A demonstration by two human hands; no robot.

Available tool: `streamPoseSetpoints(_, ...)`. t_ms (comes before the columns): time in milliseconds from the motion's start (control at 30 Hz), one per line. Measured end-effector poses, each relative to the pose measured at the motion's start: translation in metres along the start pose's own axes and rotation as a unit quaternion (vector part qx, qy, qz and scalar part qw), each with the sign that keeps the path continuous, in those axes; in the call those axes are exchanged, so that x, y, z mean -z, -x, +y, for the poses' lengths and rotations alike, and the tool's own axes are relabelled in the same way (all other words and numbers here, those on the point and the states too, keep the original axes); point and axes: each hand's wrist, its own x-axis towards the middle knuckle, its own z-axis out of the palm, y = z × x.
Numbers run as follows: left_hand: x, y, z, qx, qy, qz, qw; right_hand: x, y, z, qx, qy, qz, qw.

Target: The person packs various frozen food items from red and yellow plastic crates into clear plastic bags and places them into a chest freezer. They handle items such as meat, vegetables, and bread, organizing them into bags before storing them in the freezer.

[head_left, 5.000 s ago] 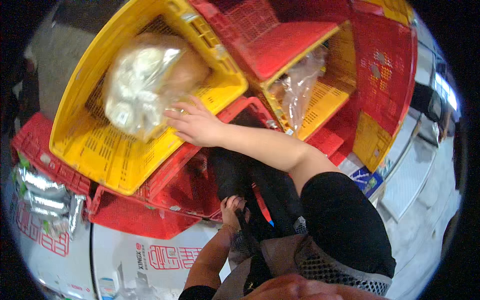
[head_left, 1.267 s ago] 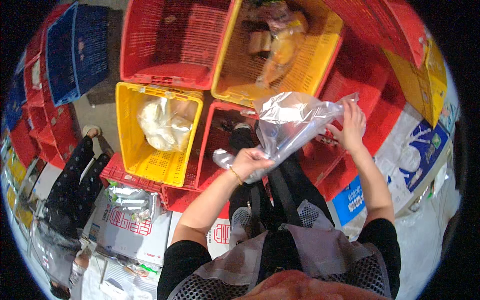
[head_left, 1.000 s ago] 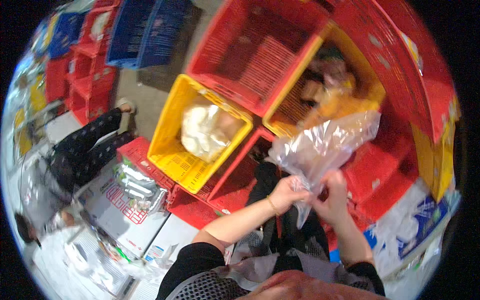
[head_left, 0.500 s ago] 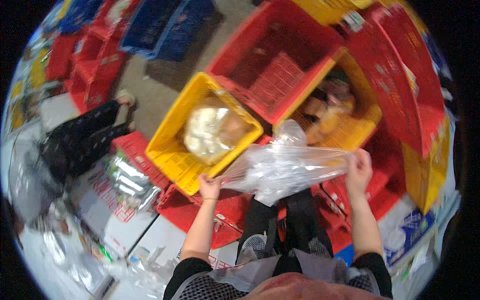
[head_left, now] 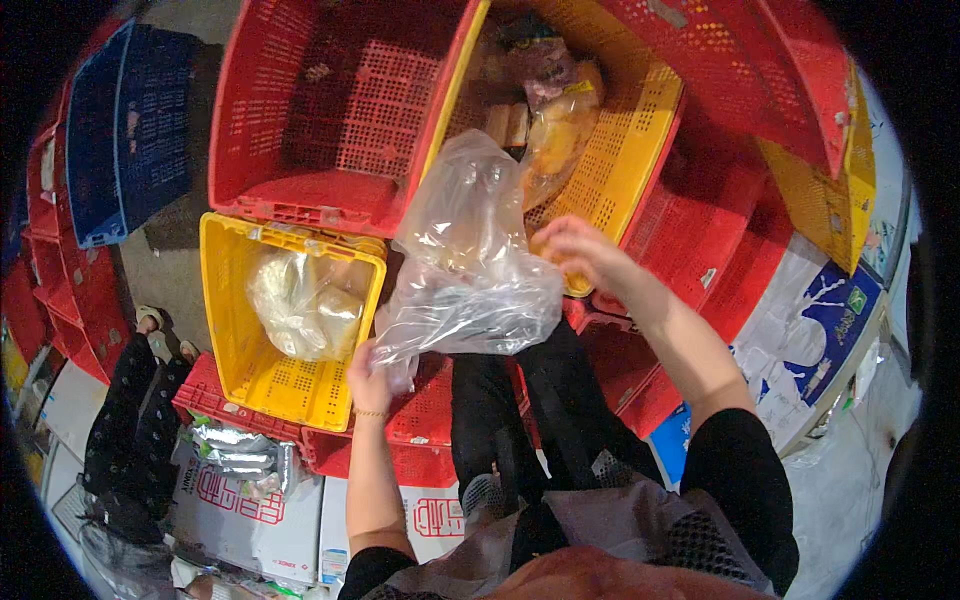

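A clear plastic bag (head_left: 470,290), wrinkled and partly spread, hangs in front of my legs. My left hand (head_left: 368,382) is closed on its lower left corner. Beside the bag's right side is my right hand (head_left: 588,252), fingers loosely bent and apart, slightly blurred, with nothing visible in them. The bag's upper part overlaps a yellow crate (head_left: 640,150) that holds a bag of orange-yellow items (head_left: 562,135) and other packages. Left of the bag, a smaller yellow crate (head_left: 290,395) contains a clear bag of whitish contents (head_left: 300,305).
A large red crate (head_left: 300,205) stands beyond the small yellow one. More red crates (head_left: 700,240) line the right. A blue crate (head_left: 155,130) is at far left. White cartons (head_left: 265,535) and silvery packages (head_left: 245,450) lie lower left, near another person's legs (head_left: 125,420).
My view has shifted, moving the crates leftward in the picture. The bag was stretched between both hands; now my right hand has let go of its edge and the bag hangs slack.
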Motion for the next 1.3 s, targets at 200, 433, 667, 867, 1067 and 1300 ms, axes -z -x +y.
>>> streamPoseSetpoints(200, 0.03, 0.013, 0.017, 0.197, 0.251, -0.024, 0.947, 0.113, -0.167, 0.118, -0.169, 0.1, 0.289, 0.937)
streamPoseSetpoints(433, 0.025, 0.003, 0.028, 0.279, 0.059, -0.139, 0.948, 0.106, -0.296, 0.172, -0.09, -0.071, 0.324, 0.939)
streamPoseSetpoints(667, 0.004, 0.008, 0.028, 0.275, 0.141, -0.052, 0.95, 0.098, -0.3, 0.154, 0.142, 0.052, 0.463, 0.873)
streamPoseSetpoints(867, 0.026, 0.031, 0.076, 0.197, 0.193, -0.053, 0.96, 0.104, -0.183, 0.047, -0.041, 0.033, 0.327, 0.943)
streamPoseSetpoints(1067, 0.069, 0.046, 0.153, 0.094, 0.21, -0.132, 0.964, 0.06, -0.02, -0.057, -0.019, -0.035, 0.207, 0.978)
streamPoseSetpoints(1300, 0.084, 0.003, 0.223, 0.071, 0.189, -0.046, 0.978, 0.03, 0.143, -0.08, -0.129, -0.046, 0.069, 0.988)
